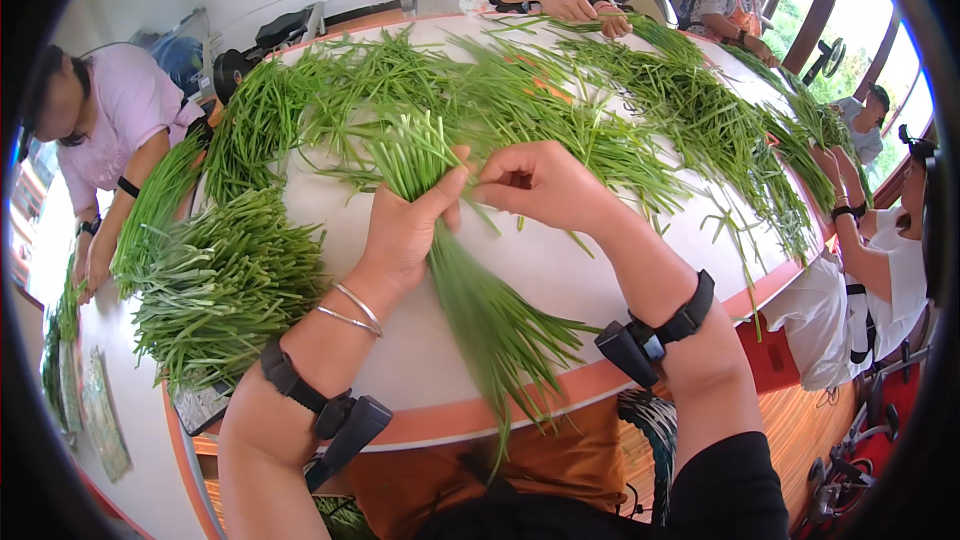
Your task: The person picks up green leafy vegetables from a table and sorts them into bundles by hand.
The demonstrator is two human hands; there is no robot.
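My left hand (410,225) is closed round a bundle of garlic chives (412,155). Its pale cut ends stick up above the fist, and the long green leaves (490,315) fan down over the table's near edge, slightly blurred. Just right of the bundle is my right hand (545,185), its thumb and fingers pinched together. Thin green blades show by those fingertips, but whether they are in the pinch I cannot make out. Beside my left forearm stands a thick pile of chives (230,285), stem ends towards me.
Loose chives (360,80) spread across the far side of the white table (360,360), which has an orange rim. More chives (690,100) lie to the right. Several people work around it, one at the left (130,120). Dark straps with small devices circle my forearms.
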